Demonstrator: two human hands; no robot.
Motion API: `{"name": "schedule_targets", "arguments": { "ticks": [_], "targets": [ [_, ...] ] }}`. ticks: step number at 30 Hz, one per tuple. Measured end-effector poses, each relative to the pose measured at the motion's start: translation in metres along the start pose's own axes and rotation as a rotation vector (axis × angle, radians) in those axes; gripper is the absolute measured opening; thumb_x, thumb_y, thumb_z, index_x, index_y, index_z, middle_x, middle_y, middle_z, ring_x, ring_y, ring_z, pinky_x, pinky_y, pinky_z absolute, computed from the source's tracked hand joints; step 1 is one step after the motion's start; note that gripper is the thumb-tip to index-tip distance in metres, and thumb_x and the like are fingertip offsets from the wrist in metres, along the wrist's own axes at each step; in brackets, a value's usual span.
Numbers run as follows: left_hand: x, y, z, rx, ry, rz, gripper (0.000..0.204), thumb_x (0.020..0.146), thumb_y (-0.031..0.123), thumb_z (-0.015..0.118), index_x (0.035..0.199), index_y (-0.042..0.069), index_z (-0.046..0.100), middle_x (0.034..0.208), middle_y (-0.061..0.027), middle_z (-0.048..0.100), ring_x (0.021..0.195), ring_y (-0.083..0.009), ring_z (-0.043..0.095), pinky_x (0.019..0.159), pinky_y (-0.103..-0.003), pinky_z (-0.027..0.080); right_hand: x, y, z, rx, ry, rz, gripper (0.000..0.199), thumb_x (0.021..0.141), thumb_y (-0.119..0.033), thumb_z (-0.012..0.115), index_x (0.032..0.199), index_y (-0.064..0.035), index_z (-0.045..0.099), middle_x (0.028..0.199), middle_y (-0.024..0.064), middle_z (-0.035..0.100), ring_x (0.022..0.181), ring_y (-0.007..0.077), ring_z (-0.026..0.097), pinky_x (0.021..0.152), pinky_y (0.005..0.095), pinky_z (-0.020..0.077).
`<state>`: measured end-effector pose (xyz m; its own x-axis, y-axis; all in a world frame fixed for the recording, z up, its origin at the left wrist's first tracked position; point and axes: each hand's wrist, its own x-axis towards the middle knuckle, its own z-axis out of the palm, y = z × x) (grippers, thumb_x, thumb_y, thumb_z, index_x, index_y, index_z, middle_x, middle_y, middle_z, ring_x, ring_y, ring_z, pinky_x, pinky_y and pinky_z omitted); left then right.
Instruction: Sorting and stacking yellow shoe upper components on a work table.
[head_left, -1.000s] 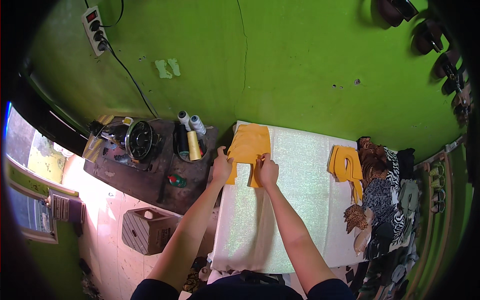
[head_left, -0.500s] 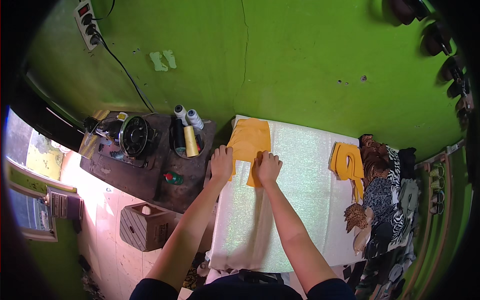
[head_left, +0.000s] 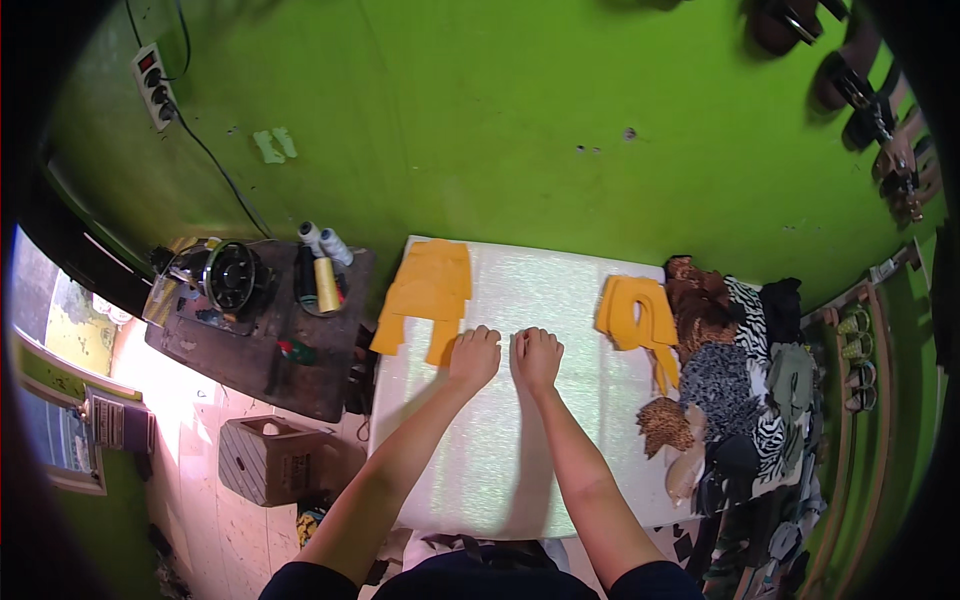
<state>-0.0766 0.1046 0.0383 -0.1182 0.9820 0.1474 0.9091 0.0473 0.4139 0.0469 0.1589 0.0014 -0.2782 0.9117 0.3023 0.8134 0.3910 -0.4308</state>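
Observation:
My left hand [head_left: 475,358] is over the white cloth-covered table [head_left: 510,440], just right of a flat yellow-orange fabric piece [head_left: 432,282]. Its fingers are curled in, and no object shows in them. A short gap away, my right hand [head_left: 538,358] is closed the same way, with nothing visible in it. The fabric piece lies at the table's far left, its two leg-like strips pointing toward me. More yellow-orange pieces [head_left: 620,308] lie in a stack at the right, one with a curved cut-out.
On the left, a dark table [head_left: 300,378] bears a sewing machine [head_left: 230,277] and a bowl of thread cones [head_left: 326,284]. A cardboard box [head_left: 265,462] stands on the floor below. Heaped patterned fabric pieces [head_left: 722,385] cover the right edge. A green wall [head_left: 450,130] rises behind.
Both hands have left the yellow-orange fabric piece and moved right over the bare white cloth. The piece now lies untouched. My view has shifted to the right.

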Motion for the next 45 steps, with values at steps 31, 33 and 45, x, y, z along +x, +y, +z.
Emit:
{"name": "schedule_targets", "arguments": {
  "ticks": [31, 33, 45],
  "targets": [
    [0.105, 0.187, 0.118, 0.116, -0.115, 0.079, 0.039, 0.076, 0.026, 0.06, 0.105, 0.001, 0.055, 0.111, -0.0114, 0.051, 0.1, -0.0247, 0.05, 0.083, -0.034, 0.044, 0.041, 0.259, -0.138, -0.094, -0.139, -0.173, 0.027, 0.083, -0.023, 0.05, 0.104, -0.0077, 0.058, 0.116, 0.0075, 0.053, 0.109, 0.0229, 0.046, 0.089, 0.0371, 0.0345],
    [0.106, 0.188, 0.117, 0.115, -0.107, 0.09, 0.036, 0.077, 0.026, 0.059, 0.102, 0.0, 0.056, 0.107, -0.0107, 0.052, 0.098, -0.0244, 0.051, 0.082, -0.033, 0.044, 0.042, 0.259, -0.134, -0.093, -0.119, -0.15, 0.025, 0.083, -0.023, 0.048, 0.099, -0.0067, 0.058, 0.116, 0.0083, 0.054, 0.108, 0.023, 0.047, 0.088, 0.0381, 0.0337],
    [0.109, 0.207, 0.094, 0.156, -0.001, 0.175, 0.019, 0.079, 0.018, 0.054, 0.089, 0.001, 0.054, 0.091, -0.0097, 0.053, 0.089, -0.0261, 0.051, 0.074, -0.038, 0.042, 0.06, 0.233, -0.169, 0.081, 0.184, -0.228, 0.013, 0.084, -0.013, 0.047, 0.086, -0.0032, 0.055, 0.085, 0.0097, 0.06, 0.087, 0.0237, 0.055, 0.081, 0.0385, 0.0387]
  ]
}}
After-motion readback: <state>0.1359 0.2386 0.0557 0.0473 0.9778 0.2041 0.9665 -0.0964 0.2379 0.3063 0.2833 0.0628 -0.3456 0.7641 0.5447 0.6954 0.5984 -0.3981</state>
